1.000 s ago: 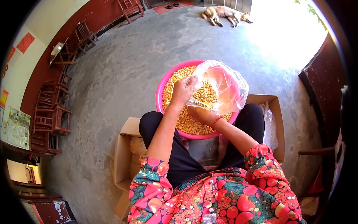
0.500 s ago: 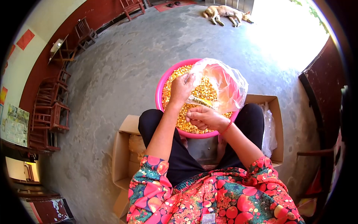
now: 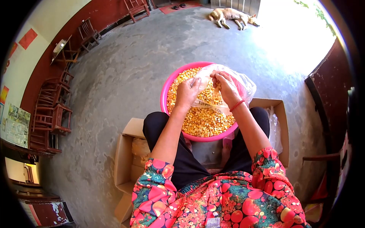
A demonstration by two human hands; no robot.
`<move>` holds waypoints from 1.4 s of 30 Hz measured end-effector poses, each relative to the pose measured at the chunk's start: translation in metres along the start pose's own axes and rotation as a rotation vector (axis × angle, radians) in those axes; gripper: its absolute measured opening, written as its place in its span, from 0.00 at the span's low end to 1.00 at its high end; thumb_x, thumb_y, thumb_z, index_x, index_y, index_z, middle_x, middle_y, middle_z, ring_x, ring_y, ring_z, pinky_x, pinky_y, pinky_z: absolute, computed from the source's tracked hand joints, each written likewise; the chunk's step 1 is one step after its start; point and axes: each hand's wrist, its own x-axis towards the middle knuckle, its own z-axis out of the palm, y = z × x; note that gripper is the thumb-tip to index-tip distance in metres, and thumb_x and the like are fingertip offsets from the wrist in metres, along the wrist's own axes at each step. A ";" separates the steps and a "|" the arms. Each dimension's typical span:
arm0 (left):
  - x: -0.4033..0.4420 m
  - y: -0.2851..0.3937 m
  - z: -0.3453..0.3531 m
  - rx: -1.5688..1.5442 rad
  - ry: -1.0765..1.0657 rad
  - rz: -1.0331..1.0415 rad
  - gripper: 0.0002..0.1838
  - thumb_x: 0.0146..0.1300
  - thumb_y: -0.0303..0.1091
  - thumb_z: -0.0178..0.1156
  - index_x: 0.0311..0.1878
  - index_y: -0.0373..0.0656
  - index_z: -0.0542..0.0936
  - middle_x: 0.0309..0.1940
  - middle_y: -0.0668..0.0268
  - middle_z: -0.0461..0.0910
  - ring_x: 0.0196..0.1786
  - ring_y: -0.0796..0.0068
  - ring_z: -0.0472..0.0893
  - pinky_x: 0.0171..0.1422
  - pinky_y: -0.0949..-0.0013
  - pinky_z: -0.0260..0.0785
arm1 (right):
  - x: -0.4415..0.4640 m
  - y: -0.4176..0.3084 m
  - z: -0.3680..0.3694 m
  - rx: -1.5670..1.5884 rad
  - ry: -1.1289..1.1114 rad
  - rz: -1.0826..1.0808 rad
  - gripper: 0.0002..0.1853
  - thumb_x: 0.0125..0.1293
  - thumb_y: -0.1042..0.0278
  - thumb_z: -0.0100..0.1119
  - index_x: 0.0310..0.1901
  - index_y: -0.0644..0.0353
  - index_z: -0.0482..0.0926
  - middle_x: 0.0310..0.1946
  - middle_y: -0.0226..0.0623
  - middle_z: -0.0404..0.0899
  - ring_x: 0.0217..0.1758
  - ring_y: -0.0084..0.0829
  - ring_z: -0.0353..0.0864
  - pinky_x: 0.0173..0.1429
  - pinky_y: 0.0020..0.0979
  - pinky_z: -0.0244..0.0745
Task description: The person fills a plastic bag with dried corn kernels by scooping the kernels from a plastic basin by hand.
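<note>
"Biggest?"
"Round pink basin (image 3: 164, 97), smooth plastic, sat between the knees (image 3: 156, 123), likely for easy reach."
"Next?"
"Clear plastic bag (image 3: 248, 85), thin, crinkled, over the basin's right side, presumably so spills got caught."
"Grip?"
"Left hand (image 3: 187, 91) pinched the bag's edge, probably keeping it spread. Right hand (image 3: 229, 90) half-curled at the bag; couldn't tell what it held."
"Smallest?"
"Corn kernels (image 3: 207, 123), yellow-orange, glossy, heaped in the basin."
</note>
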 end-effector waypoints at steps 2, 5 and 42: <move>0.000 0.004 -0.001 0.079 -0.004 0.040 0.16 0.65 0.39 0.55 0.40 0.33 0.81 0.24 0.68 0.81 0.27 0.84 0.75 0.32 0.72 0.68 | -0.003 -0.002 0.000 -0.031 0.003 0.017 0.09 0.67 0.67 0.46 0.36 0.61 0.76 0.22 0.22 0.67 0.22 0.14 0.62 0.27 0.17 0.59; 0.001 0.002 0.000 0.045 -0.026 -0.019 0.16 0.65 0.39 0.55 0.40 0.33 0.80 0.26 0.66 0.81 0.28 0.83 0.76 0.33 0.71 0.69 | -0.018 -0.004 0.008 -0.058 0.099 0.001 0.09 0.67 0.67 0.45 0.35 0.58 0.76 0.19 0.17 0.61 0.18 0.11 0.56 0.21 0.15 0.51; 0.005 -0.017 0.002 -0.136 0.012 -0.003 0.16 0.64 0.40 0.55 0.38 0.33 0.80 0.26 0.54 0.82 0.28 0.69 0.81 0.33 0.66 0.70 | -0.072 0.103 0.017 -0.856 -0.287 -0.360 0.15 0.66 0.58 0.48 0.41 0.63 0.74 0.30 0.43 0.76 0.33 0.40 0.76 0.39 0.39 0.71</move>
